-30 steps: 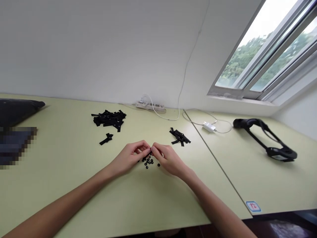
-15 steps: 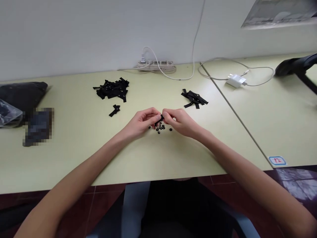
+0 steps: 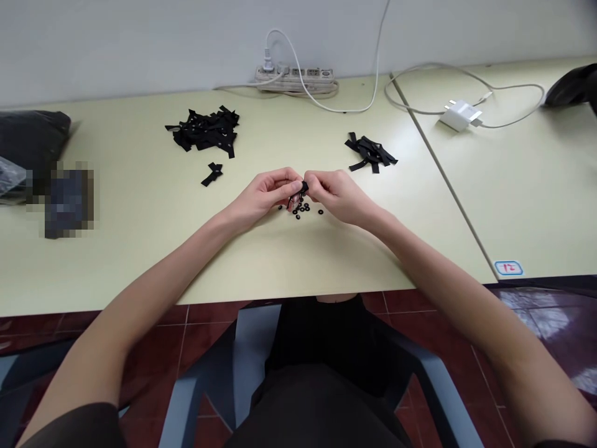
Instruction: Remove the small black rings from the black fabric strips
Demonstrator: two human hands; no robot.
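Between my two hands is a short black fabric strip (image 3: 305, 186). My left hand (image 3: 273, 191) pinches one end of it between thumb and fingers. On the other side, the fingers of my right hand (image 3: 336, 191) are closed on the strip as well, nearly touching the left fingertips. Several small black rings (image 3: 306, 208) lie on the table just under and in front of my hands. A larger heap of black strips (image 3: 208, 130) sits at the back left, with a few loose strips (image 3: 212, 174) nearer. To the right lies a smaller pile of strips (image 3: 370, 153).
A power strip (image 3: 295, 79) with a white cable stands against the wall. On the right are a white charger (image 3: 459, 116) with its cord and a number label (image 3: 509, 268) at the table edge. A dark bag (image 3: 32, 146) and a blurred-out dark object (image 3: 69, 202) lie at left.
The head view has tilted downward, so everything sits higher in the picture. Both hands stay together on the strip, with only slight finger movement.
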